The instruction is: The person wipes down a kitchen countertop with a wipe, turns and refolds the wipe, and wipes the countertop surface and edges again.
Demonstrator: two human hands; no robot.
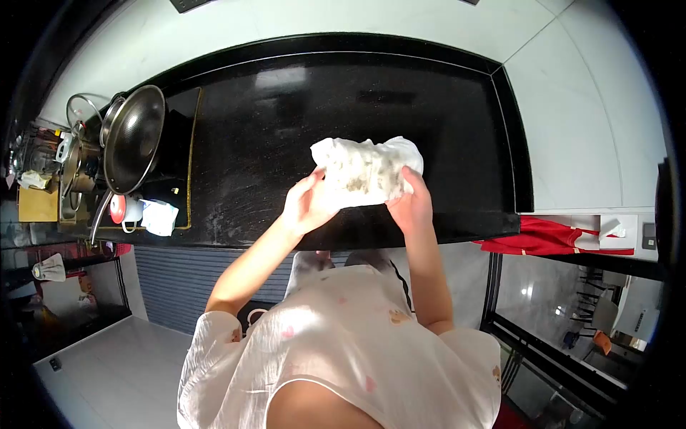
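Observation:
A white cloth (368,171) with grey-brown stains is held up over the black countertop (264,157), bunched and folded. Its left edge is gripped by my left hand (309,204), thumb on top and fingers underneath. On the right side, my right hand (413,199) pinches the cloth with the thumb over its face. Some of the fingers of both hands are hidden behind the fabric.
At the left, a frying pan (134,139) leans upright beside a glass lid (84,111) and pots. A red-and-white mug (125,210) and a pale packet (158,217) stand near the counter's front edge. Red fabric (547,236) hangs at the right.

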